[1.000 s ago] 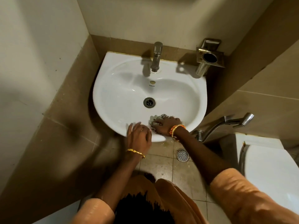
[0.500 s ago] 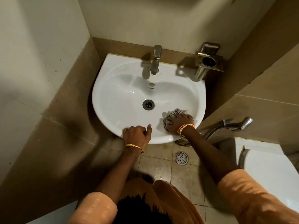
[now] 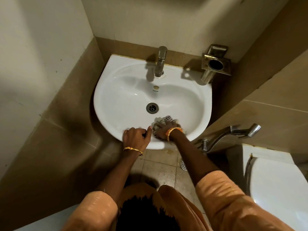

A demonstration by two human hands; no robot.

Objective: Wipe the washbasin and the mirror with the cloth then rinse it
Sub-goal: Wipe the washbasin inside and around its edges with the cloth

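Note:
The white washbasin (image 3: 126, 90) hangs on the back wall with a steel tap (image 3: 160, 62) behind the bowl and a drain (image 3: 152, 108) in the middle. My right hand (image 3: 164, 130) presses a white cloth with dark lines (image 3: 166, 119) against the near inner slope of the bowl; the hand is blurred with motion. My left hand (image 3: 135, 136) rests curled on the front rim, just left of the right hand, gripping the rim's edge. The mirror is out of view.
A steel holder (image 3: 215, 64) is fixed to the wall at the basin's back right. A spray handle on a pipe (image 3: 233, 132) sticks out of the right wall. A white toilet (image 3: 280, 189) stands at the lower right. A floor drain (image 3: 184, 164) lies below the basin.
My right hand has slid the cloth left along the bowl's near slope, close to my left hand. The left hand stays on the front rim.

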